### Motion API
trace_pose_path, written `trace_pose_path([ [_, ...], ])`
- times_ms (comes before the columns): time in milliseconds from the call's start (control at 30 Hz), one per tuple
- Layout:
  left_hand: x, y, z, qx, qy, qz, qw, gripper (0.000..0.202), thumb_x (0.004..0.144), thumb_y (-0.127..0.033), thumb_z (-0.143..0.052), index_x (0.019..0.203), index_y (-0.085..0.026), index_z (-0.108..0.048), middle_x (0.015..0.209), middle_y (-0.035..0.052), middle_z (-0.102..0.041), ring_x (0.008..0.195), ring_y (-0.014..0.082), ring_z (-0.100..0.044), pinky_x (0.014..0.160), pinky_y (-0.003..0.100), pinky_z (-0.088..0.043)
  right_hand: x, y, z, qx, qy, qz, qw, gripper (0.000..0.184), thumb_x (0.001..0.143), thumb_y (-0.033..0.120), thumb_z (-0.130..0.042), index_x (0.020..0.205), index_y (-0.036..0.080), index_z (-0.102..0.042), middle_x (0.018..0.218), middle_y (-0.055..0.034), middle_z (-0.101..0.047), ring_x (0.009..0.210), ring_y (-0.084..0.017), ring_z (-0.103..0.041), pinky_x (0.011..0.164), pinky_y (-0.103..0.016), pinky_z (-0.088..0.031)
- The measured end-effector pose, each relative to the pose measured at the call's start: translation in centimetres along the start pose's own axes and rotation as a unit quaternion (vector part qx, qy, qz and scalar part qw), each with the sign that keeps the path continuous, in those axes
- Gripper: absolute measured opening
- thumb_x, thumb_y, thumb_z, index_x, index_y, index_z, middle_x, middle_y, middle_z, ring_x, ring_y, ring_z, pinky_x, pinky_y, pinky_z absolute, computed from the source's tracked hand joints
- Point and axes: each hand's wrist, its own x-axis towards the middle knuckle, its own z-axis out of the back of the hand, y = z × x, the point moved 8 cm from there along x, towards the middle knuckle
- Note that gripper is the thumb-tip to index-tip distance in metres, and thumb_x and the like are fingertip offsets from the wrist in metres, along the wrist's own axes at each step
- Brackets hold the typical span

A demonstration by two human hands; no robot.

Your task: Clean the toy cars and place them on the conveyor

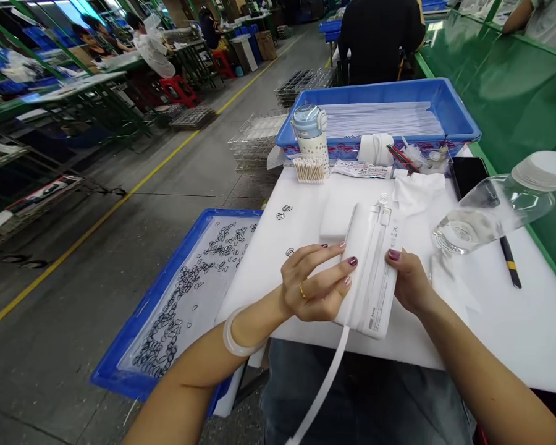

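Observation:
A flat white rectangular device [374,284] with a lengthwise groove and grey print along one side is tilted upright above the white work surface. My right hand [412,281] holds its right side, thumb on the front edge and the other fingers hidden behind. At the left edge is my left hand [317,281], fingers bent and fingertips on the device; thumb and index are close together. A white strap [327,383] hangs from the device's lower end toward my lap. Behind the device lies a white block [336,219].
A clear bottle [482,216] leans at the right near a black-and-yellow pen [509,262]. Cotton swabs [309,170], a tumbler [311,133] and a tube [364,169] stand or lie farther back. A blue bin [375,93] is behind; a blue tray [152,284] of dark rings sits at left.

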Motion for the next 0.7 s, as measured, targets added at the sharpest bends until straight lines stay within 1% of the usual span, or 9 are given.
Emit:
trace_pose_path([
  [67,0.0,0.2,-0.2,-0.017,0.031,0.014,0.999,0.018,0.080,-0.009,-0.060,0.075,-0.026,-0.055,0.099,-0.0022,-0.076,0.116,0.0266,-0.067,0.071,0.038,-0.058,0.0,-0.1,0.2,-0.016,-0.011,-0.004,1.000,0.064,0.079,0.071,-0.058,0.118,0.021,-0.068,0.101,-0.0112,-0.072,0.107,-0.039,-0.066,0.080,-0.047,-0.059],
  [133,0.0,0.3,-0.3,-0.029,0.042,0.020,0.998,0.018,0.081,-0.010,-0.061,0.075,-0.026,-0.056,0.099,-0.0032,-0.075,0.116,0.0261,-0.067,0.072,0.038,-0.058,-0.1,0.1,0.3,-0.031,-0.018,0.000,0.999,0.066,0.077,0.073,-0.059,0.117,0.021,-0.068,0.102,-0.0110,-0.072,0.108,-0.039,-0.065,0.080,-0.047,-0.059],
  [267,-0.1,0.3,0.1,-0.019,-0.020,-0.007,1.000,0.020,0.081,-0.010,-0.061,0.070,-0.024,-0.053,0.096,-0.0013,-0.075,0.112,0.0256,-0.068,0.070,0.035,-0.057,-0.2,0.7,0.5,-0.058,-0.027,0.018,0.998,0.065,0.074,0.074,-0.062,0.115,0.023,-0.069,0.102,-0.0105,-0.071,0.111,-0.040,-0.063,0.081,-0.049,-0.059],
  [333,-0.1,0.9,-0.1,-0.046,-0.021,0.001,0.999,0.021,0.081,-0.010,-0.063,0.072,-0.026,-0.055,0.094,-0.0032,-0.075,0.107,0.0238,-0.070,0.069,0.034,-0.058,-0.2,0.8,0.7,-0.083,-0.034,0.023,0.996,0.069,0.073,0.079,-0.060,0.115,0.024,-0.068,0.101,-0.0110,-0.071,0.112,-0.041,-0.062,0.081,-0.050,-0.059],
  [433,-0.1,2.7,-1.1,-0.126,0.044,0.080,0.988,0.021,0.082,-0.013,-0.065,0.075,-0.031,-0.058,0.086,-0.0067,-0.075,0.097,0.0220,-0.073,0.066,0.035,-0.059,-0.3,0.8,1.1,-0.128,-0.052,0.029,0.990,0.075,0.070,0.085,-0.056,0.115,0.026,-0.067,0.099,-0.0113,-0.071,0.113,-0.042,-0.061,0.081,-0.052,-0.059],
  [500,-0.3,3.8,-1.8,-0.172,0.083,0.152,0.970,0.017,0.083,-0.020,-0.066,0.073,-0.032,-0.059,0.079,-0.0062,-0.074,0.090,0.0227,-0.074,0.064,0.036,-0.059,-0.3,0.9,1.3,-0.141,-0.064,0.032,0.987,0.074,0.070,0.086,-0.055,0.115,0.027,-0.067,0.098,-0.0111,-0.071,0.116,-0.042,-0.060,0.082,-0.052,-0.059],
  [533,-0.4,4.3,-2.0,-0.189,0.089,0.189,0.960,0.017,0.083,-0.024,-0.067,0.071,-0.032,-0.060,0.075,-0.0056,-0.073,0.086,0.0231,-0.074,0.063,0.036,-0.060,-0.4,1.0,1.2,-0.142,-0.069,0.033,0.987,0.074,0.070,0.086,-0.056,0.114,0.028,-0.066,0.099,-0.0110,-0.071,0.117,-0.041,-0.060,0.083,-0.052,-0.059],
  [600,-0.8,5.3,-2.3,-0.216,0.073,0.265,0.937,0.019,0.082,-0.032,-0.071,0.066,-0.032,-0.060,0.069,-0.0049,-0.071,0.079,0.0234,-0.074,0.061,0.037,-0.060,-0.4,1.4,1.0,-0.131,-0.082,0.035,0.987,0.072,0.069,0.085,-0.059,0.114,0.029,-0.066,0.100,-0.0111,-0.070,0.118,-0.041,-0.059,0.085,-0.053,-0.058],
  [700,-1.8,6.5,-2.4,-0.248,0.018,0.377,0.892,0.024,0.078,-0.041,-0.076,0.062,-0.031,-0.061,0.065,-0.0045,-0.069,0.074,0.0236,-0.073,0.065,0.039,-0.060,-0.5,2.0,0.9,-0.122,-0.114,0.024,0.986,0.073,0.063,0.085,-0.063,0.109,0.030,-0.065,0.097,-0.0119,-0.070,0.119,-0.040,-0.058,0.086,-0.053,-0.058],
])
